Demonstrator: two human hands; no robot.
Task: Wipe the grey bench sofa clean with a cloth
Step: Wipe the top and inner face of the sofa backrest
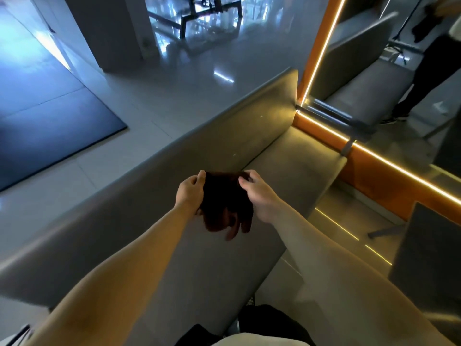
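Nearest, at 6 o'clock: two bare forearms (129, 268), cut off by the lower edge. At centre: left hand (190, 193) and right hand (259, 196), apart, each pinching a top corner of one dark cloth (224, 203), colour and folds hard to make out, hung over the seat of one sofa (212, 275); contact unclear. At 9 o'clock: one mat (50, 121), cropped. At 2 o'clock: one mirror (389, 78).

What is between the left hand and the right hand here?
The dark cloth fills the gap: left hand and right hand each grip its upper edge, over the grey bench sofa. Head view shows it.
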